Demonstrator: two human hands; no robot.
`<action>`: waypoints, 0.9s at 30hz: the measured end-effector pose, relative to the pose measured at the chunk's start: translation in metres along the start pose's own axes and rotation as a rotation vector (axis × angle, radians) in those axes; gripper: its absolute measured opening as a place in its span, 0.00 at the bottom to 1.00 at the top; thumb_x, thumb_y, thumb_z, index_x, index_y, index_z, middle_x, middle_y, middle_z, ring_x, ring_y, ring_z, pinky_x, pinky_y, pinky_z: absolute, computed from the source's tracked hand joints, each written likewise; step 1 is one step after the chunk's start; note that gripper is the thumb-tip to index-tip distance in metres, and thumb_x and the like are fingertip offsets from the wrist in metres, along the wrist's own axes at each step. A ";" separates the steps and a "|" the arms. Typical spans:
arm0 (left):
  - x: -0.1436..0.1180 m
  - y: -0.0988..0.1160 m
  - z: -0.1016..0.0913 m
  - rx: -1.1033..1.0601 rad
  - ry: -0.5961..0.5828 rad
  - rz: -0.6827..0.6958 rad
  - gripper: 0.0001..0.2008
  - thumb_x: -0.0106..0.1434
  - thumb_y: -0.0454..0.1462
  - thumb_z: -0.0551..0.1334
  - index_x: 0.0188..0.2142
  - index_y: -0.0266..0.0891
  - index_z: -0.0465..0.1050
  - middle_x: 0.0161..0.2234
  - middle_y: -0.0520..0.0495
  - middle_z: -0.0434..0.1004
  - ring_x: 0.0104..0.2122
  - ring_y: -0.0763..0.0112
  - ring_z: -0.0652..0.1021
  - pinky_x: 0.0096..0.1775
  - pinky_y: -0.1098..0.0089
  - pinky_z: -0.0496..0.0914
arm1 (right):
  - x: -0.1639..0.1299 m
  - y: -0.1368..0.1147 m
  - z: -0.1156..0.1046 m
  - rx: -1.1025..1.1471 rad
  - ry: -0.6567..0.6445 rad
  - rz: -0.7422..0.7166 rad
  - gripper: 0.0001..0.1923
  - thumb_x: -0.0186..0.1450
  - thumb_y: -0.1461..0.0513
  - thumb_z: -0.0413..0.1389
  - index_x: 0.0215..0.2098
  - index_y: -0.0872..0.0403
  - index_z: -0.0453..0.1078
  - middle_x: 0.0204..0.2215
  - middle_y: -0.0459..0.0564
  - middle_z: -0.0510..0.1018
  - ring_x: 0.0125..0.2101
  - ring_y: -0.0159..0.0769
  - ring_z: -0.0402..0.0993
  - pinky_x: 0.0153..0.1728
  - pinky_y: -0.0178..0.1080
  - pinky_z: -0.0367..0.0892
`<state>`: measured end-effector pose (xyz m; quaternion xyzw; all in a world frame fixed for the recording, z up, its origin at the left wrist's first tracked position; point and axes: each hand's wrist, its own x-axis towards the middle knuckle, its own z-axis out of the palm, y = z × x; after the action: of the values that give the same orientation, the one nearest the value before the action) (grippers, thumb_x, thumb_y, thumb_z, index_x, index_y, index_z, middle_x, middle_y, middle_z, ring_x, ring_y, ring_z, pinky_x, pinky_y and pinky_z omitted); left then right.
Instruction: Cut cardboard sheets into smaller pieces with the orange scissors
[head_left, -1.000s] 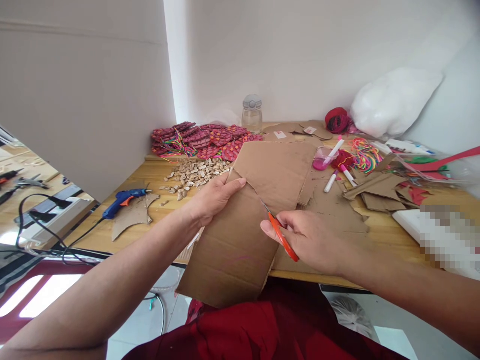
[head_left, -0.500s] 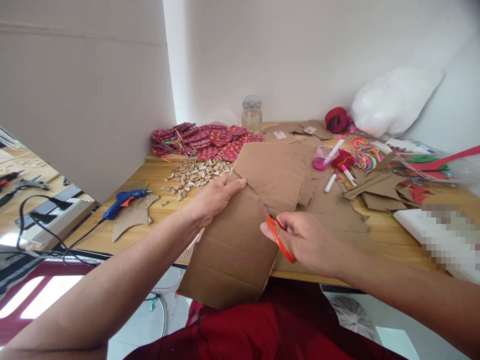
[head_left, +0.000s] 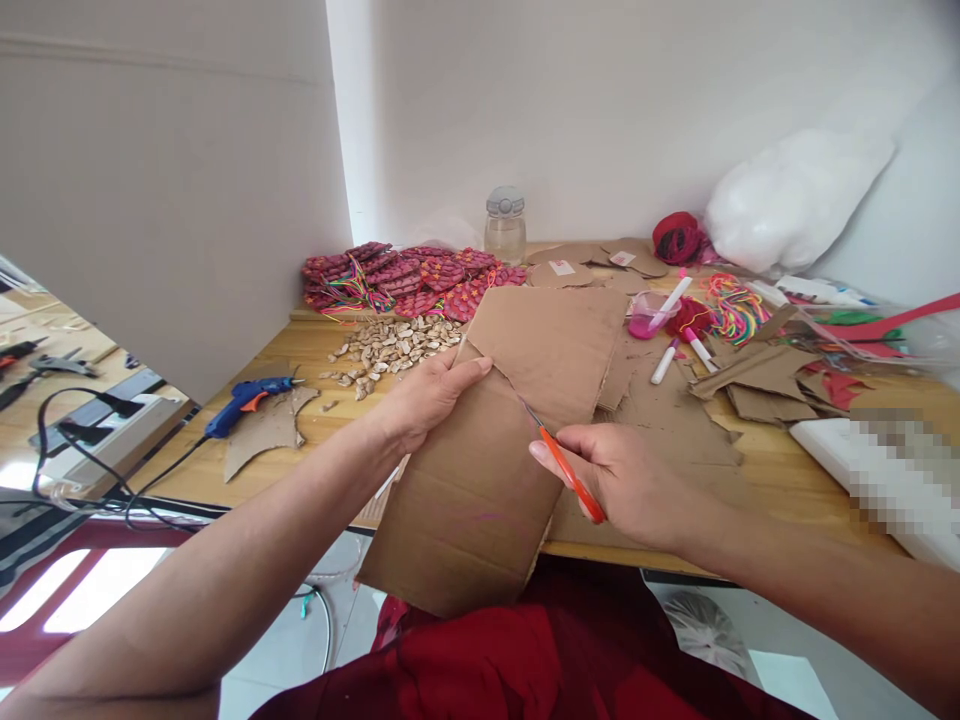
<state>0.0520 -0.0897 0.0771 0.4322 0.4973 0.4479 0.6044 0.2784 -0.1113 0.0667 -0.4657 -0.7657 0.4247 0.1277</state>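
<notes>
A large brown cardboard sheet (head_left: 480,470) hangs over the front edge of the wooden table (head_left: 757,470). My left hand (head_left: 424,400) grips the sheet's left edge, thumb on top. My right hand (head_left: 622,475) holds orange-handled scissors (head_left: 566,468) whose blades sit closed in a cut running up into the cardboard from its right side. A second cardboard part (head_left: 555,345) lies beyond the cut line.
A blue glue gun (head_left: 247,397) lies on a cardboard scrap at the left. Behind are pale chips (head_left: 390,345), red patterned fabric pieces (head_left: 420,275), a glass jar (head_left: 504,225), pink markers (head_left: 675,345), coloured cords (head_left: 727,310), cardboard offcuts (head_left: 757,385) and a white bag (head_left: 787,205).
The scissor handles opened half a second ago and have closed again. My right hand shifted slightly forward along the cut. My left hand stayed in place.
</notes>
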 end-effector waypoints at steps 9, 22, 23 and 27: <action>0.003 -0.001 0.000 0.018 0.011 0.011 0.18 0.64 0.44 0.66 0.52 0.41 0.75 0.41 0.46 0.86 0.35 0.62 0.84 0.40 0.66 0.77 | 0.002 0.009 0.008 0.239 -0.017 0.055 0.26 0.68 0.41 0.53 0.25 0.52 0.60 0.20 0.41 0.63 0.20 0.29 0.58 0.21 0.35 0.49; 0.003 -0.004 0.000 0.036 -0.026 0.036 0.21 0.63 0.44 0.67 0.54 0.43 0.73 0.42 0.46 0.85 0.37 0.63 0.84 0.41 0.66 0.77 | 0.007 -0.002 0.000 0.154 -0.012 0.035 0.28 0.65 0.39 0.55 0.23 0.52 0.61 0.19 0.42 0.63 0.19 0.30 0.58 0.21 0.36 0.51; 0.003 -0.004 0.000 0.037 -0.029 0.040 0.20 0.63 0.45 0.67 0.54 0.43 0.74 0.42 0.47 0.85 0.37 0.63 0.84 0.42 0.66 0.77 | 0.007 -0.002 0.000 0.139 -0.011 0.029 0.28 0.65 0.39 0.55 0.23 0.52 0.61 0.19 0.42 0.63 0.19 0.29 0.58 0.21 0.36 0.50; 0.003 -0.003 0.002 0.033 -0.032 0.039 0.20 0.63 0.45 0.67 0.53 0.44 0.74 0.42 0.47 0.85 0.36 0.62 0.84 0.41 0.65 0.78 | 0.008 0.000 -0.001 0.045 -0.015 0.010 0.29 0.66 0.40 0.53 0.21 0.52 0.58 0.17 0.41 0.60 0.18 0.29 0.53 0.21 0.36 0.48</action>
<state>0.0544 -0.0881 0.0736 0.4588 0.4863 0.4442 0.5964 0.2747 -0.1045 0.0656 -0.4632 -0.7548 0.4458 0.1303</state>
